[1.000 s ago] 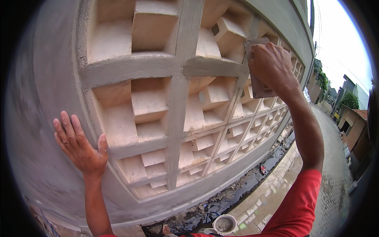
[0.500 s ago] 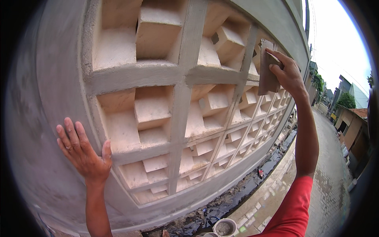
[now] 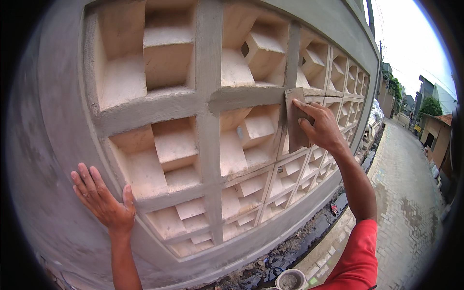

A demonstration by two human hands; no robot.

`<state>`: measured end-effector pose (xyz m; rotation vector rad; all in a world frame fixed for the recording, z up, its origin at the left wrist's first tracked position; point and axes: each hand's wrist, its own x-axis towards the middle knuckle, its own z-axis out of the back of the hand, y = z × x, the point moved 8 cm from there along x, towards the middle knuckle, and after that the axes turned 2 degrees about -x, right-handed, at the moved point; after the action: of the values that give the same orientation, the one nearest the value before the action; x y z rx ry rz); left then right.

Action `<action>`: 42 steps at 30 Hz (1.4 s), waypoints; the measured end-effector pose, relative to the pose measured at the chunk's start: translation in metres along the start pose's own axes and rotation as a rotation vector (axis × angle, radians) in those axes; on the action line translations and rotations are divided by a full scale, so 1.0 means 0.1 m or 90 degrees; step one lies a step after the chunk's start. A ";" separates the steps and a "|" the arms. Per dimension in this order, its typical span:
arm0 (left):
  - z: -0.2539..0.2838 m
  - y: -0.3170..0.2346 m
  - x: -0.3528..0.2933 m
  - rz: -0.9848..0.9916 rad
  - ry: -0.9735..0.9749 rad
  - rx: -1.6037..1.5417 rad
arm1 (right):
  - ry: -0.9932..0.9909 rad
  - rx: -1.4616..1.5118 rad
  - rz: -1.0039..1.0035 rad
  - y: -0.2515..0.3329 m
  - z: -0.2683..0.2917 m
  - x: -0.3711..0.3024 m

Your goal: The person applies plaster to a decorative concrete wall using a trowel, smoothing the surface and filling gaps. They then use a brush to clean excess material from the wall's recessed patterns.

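My right hand (image 3: 320,126) presses a flat grey plastering float (image 3: 295,121) against a vertical cement rib of the breeze-block wall (image 3: 208,140), fingers spread over its back. The wall is a grid of grey cement ribs around pale recessed blocks. My left hand (image 3: 104,198) lies flat on the smooth grey plaster at the wall's lower left, fingers apart, holding nothing. A red sleeve covers my right upper arm.
A small bucket of grey mortar (image 3: 289,280) stands on the ground below. A muddy trench (image 3: 309,232) runs along the wall's foot. A paved lane (image 3: 411,193) with houses stretches off to the right.
My right hand has slid the float down and to the left along the wall's ribs. My left hand has stayed flat on the plaster.
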<state>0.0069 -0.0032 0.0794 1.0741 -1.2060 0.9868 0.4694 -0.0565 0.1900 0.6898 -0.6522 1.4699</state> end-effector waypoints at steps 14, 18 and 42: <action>-0.02 -0.09 0.02 -0.025 -0.019 0.007 | -0.245 -0.023 0.058 0.08 0.91 1.04; 0.03 -0.07 0.01 -0.023 -0.015 0.022 | -0.177 0.035 0.037 0.08 0.30 0.48; 0.00 -0.13 -0.02 -0.050 -0.019 0.062 | -0.202 0.021 0.080 -0.18 0.86 0.89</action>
<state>0.0192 -0.0060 0.0766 1.2074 -1.1412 0.9805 0.4900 -0.0631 0.3131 0.9331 -0.9291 1.5022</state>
